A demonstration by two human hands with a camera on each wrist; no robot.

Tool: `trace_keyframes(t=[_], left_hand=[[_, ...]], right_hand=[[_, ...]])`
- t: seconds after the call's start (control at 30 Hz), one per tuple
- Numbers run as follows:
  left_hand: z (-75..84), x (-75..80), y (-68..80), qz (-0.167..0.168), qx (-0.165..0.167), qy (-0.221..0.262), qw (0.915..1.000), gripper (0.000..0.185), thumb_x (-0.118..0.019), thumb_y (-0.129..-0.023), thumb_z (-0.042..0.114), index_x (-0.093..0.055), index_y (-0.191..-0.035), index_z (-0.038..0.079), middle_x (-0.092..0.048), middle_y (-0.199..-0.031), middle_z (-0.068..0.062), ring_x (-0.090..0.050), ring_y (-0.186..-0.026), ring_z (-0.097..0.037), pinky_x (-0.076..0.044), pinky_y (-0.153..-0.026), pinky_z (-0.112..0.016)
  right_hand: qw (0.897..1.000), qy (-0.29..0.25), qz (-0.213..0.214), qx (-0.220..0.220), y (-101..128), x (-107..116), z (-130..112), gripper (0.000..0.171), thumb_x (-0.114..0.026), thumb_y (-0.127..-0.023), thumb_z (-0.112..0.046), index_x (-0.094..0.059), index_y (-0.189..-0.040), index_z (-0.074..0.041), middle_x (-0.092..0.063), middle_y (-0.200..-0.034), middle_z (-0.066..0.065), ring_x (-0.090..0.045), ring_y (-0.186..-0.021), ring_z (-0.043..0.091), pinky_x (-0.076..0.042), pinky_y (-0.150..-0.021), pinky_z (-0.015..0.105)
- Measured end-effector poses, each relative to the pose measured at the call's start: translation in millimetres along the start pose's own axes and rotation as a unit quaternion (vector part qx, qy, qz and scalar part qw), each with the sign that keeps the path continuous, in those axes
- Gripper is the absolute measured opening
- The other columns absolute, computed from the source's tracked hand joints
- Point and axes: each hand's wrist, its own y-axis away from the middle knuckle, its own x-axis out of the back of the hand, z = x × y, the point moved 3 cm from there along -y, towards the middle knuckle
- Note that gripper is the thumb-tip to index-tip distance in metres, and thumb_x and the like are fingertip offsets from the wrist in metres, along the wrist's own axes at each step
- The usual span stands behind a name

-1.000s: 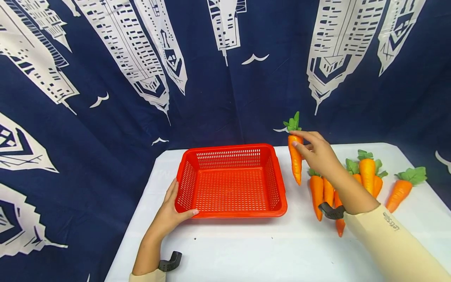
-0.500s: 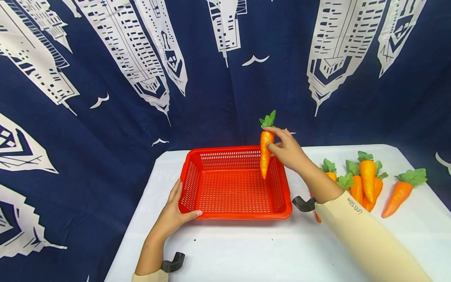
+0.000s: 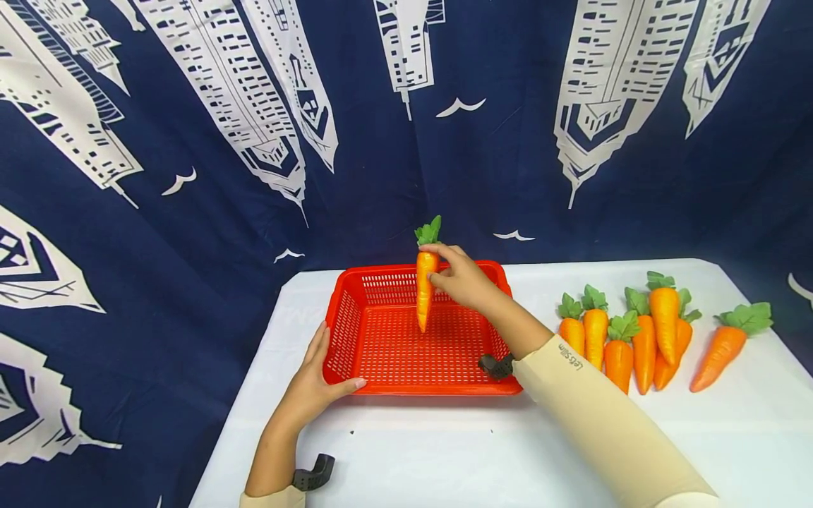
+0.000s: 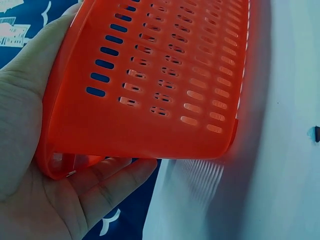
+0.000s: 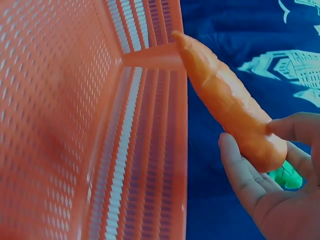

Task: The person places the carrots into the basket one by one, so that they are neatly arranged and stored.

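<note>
A carrot [image 3: 425, 289] with a green leafy top hangs tip down over the red plastic basket [image 3: 419, 389]. My right hand [image 3: 466, 281] pinches it near its thick end between thumb and fingers. The right wrist view shows the same carrot [image 5: 227, 97] clear of the basket floor, its leaves mostly behind the fingers. My left hand [image 3: 311, 388] grips the basket's near left corner, thumb along the front rim and fingers along the left side. Seen from the left wrist, that hand [image 4: 55, 185] wraps the corner, with fingers partly behind the basket wall [image 4: 145, 135].
Several carrots [image 3: 644, 353] lie grouped on the white table [image 3: 413, 451] to the right of the basket. Another carrot [image 3: 718, 358] lies apart at the far right. A dark blue curtain [image 3: 381, 197] with white buildings hangs behind the table.
My right hand has carried the carrot leftward from right of the basket to above its middle, lowering slightly at the end. The basket shifted slightly right, my left hand staying on its corner.
</note>
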Motion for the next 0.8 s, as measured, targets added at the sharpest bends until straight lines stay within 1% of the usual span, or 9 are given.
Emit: trace_keyframes(t=[0.1,0.17,0.23,0.33,0.43,0.57,0.63,0.7,0.8], left_hand=[[-1.6,-0.2,-0.1,0.001,0.004,0.000,1.0000,0.127,-0.086,-0.071,0.056,-0.005,-0.164,0.026,0.001,-0.170,0.015,-0.021,-0.156,-0.034,-0.028,-0.118,-0.068],[-2.5,-0.2,-0.3,0.002,0.005,0.000,1.0000,0.126,-0.087,-0.072,0.053,-0.005,-0.164,0.026,0.001,-0.170,0.014,-0.021,-0.156,-0.034,-0.029,-0.117,-0.068],[-2.9,-0.4,-0.6,0.001,0.005,0.000,1.0000,0.124,-0.087,-0.074,0.050,-0.005,-0.164,0.027,0.001,-0.170,0.014,-0.021,-0.156,-0.035,-0.028,-0.117,-0.068],[-2.6,-0.4,-1.3,0.003,0.001,0.000,1.0000,0.123,-0.087,-0.075,0.048,-0.005,-0.164,0.027,0.001,-0.171,0.012,-0.022,-0.156,-0.034,-0.028,-0.118,-0.068],[-2.1,-0.3,-1.7,0.005,-0.002,0.001,1.0000,0.123,-0.087,-0.075,0.048,-0.005,-0.164,0.027,0.000,-0.171,0.011,-0.024,-0.155,-0.034,-0.030,-0.118,-0.067],[-1.4,-1.0,-2.1,0.004,0.001,0.001,1.0000,0.123,-0.086,-0.074,0.053,-0.005,-0.164,0.028,0.001,-0.170,0.015,-0.024,-0.155,-0.033,-0.031,-0.117,-0.066],[-1.6,-1.2,-2.1,0.003,0.004,0.001,1.0000,0.123,-0.085,-0.074,0.055,-0.005,-0.164,0.028,0.001,-0.170,0.016,-0.024,-0.155,-0.033,-0.031,-0.117,-0.066],[-1.9,-1.0,-2.1,0.004,0.006,-0.003,1.0000,0.124,-0.085,-0.073,0.057,-0.005,-0.164,0.029,0.001,-0.170,0.016,-0.025,-0.155,-0.034,-0.031,-0.117,-0.066],[-2.0,0.1,-1.5,0.006,0.009,-0.005,0.9999,0.124,-0.085,-0.073,0.055,-0.005,-0.164,0.028,0.000,-0.170,0.015,-0.025,-0.155,-0.035,-0.032,-0.117,-0.066]], right_hand=[[1.000,-0.010,-0.014,-0.013,-7,-17,-1,0.053,-0.060,-0.098,-0.006,-0.050,-0.147,-0.022,-0.039,-0.141,0.019,-0.072,-0.093,0.029,-0.061,-0.073,0.027],[0.999,-0.016,-0.024,-0.022,-11,-27,-1,0.053,-0.062,-0.098,-0.006,-0.051,-0.147,-0.022,-0.039,-0.141,0.020,-0.072,-0.091,0.028,-0.062,-0.072,0.028],[0.999,-0.020,-0.036,-0.033,-14,-35,0,0.053,-0.064,-0.097,-0.006,-0.052,-0.147,-0.021,-0.040,-0.140,0.020,-0.072,-0.090,0.029,-0.063,-0.072,0.032],[0.997,-0.025,-0.060,-0.050,-17,-45,6,0.054,-0.067,-0.096,-0.005,-0.052,-0.146,-0.016,-0.043,-0.140,0.020,-0.071,-0.093,0.029,-0.064,-0.075,0.041],[0.993,-0.022,-0.083,-0.077,-19,-51,17,0.054,-0.067,-0.095,-0.004,-0.051,-0.146,-0.011,-0.049,-0.141,0.019,-0.069,-0.095,0.028,-0.063,-0.077,0.045],[0.988,-0.017,-0.104,-0.111,-20,-56,31,0.053,-0.067,-0.095,-0.004,-0.051,-0.145,-0.008,-0.053,-0.142,0.019,-0.069,-0.095,0.027,-0.064,-0.077,0.044],[0.986,-0.017,-0.111,-0.122,-20,-58,37,0.053,-0.068,-0.094,-0.004,-0.051,-0.144,-0.007,-0.054,-0.141,0.020,-0.070,-0.092,0.026,-0.064,-0.076,0.043],[0.984,-0.016,-0.115,-0.132,-20,-61,40,0.052,-0.069,-0.094,-0.005,-0.052,-0.143,-0.008,-0.056,-0.136,0.021,-0.071,-0.085,0.027,-0.063,-0.076,0.044],[0.981,-0.009,-0.126,-0.145,-20,-65,46,0.051,-0.069,-0.094,-0.006,-0.053,-0.142,-0.008,-0.059,-0.128,0.021,-0.071,-0.077,0.027,-0.063,-0.074,0.042]])
